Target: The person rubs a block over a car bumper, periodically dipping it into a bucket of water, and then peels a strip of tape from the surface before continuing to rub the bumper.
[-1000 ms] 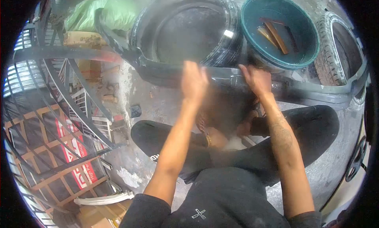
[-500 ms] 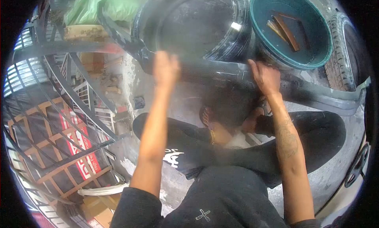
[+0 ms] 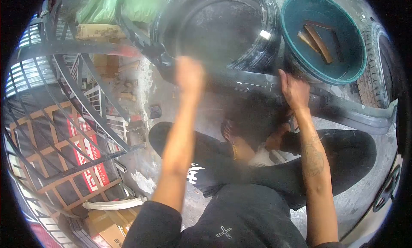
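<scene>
A long dark grey car bumper lies across in front of me, its left end bending up and away. At its left part is my left hand, so smeared by motion that its fingers and anything under them cannot be made out. My right hand grips the bumper's edge right of the middle, with the thumb on the upper side and the other fingers curled over. Both forearms reach forward over my crossed legs.
Behind the bumper stand a large black tyre and a teal tub of water with sticks in it. Another tyre leans at the right. A metal grille fills the left side, near a cardboard box and a green bag.
The whole view has shifted slightly, so most things sit a little further right. My left hand is blurred in both frames at about the same part of the bumper; my right hand keeps its hold.
</scene>
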Action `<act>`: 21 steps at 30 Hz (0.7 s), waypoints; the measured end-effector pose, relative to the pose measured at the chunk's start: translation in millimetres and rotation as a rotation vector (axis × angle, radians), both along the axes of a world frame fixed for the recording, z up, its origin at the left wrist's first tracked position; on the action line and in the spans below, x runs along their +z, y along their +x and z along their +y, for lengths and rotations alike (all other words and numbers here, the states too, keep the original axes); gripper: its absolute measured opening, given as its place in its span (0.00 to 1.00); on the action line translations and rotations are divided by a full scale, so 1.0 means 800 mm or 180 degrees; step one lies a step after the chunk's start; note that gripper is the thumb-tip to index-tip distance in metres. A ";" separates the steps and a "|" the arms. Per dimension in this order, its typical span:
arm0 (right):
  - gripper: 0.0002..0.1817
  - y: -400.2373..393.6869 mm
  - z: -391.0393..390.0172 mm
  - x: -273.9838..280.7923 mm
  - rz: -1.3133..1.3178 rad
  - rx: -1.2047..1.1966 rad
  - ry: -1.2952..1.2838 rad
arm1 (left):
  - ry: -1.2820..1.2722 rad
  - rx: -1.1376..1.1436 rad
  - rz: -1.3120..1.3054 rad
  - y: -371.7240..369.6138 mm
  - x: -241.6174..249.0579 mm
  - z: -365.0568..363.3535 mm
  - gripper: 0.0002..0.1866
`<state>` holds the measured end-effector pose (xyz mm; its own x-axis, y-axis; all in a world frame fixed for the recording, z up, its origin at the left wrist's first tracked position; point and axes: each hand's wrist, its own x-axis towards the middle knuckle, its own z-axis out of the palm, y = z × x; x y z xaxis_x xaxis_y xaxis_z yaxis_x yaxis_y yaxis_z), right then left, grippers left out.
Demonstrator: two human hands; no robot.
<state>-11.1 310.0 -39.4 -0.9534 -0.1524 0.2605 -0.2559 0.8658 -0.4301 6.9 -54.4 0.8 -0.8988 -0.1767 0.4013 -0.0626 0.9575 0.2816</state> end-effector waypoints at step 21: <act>0.28 0.000 0.004 -0.003 -0.0051 -0.0010 -0.0002 | -0.0492 0.0346 -0.0314 -0.018 0.033 -0.069 0.15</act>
<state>-11.1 313.2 -41.6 -0.9579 -0.1492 0.2452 -0.2462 0.8663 -0.4346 -7.3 -109.5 27.0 -0.9140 -0.2180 0.3421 -0.1879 0.9749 0.1193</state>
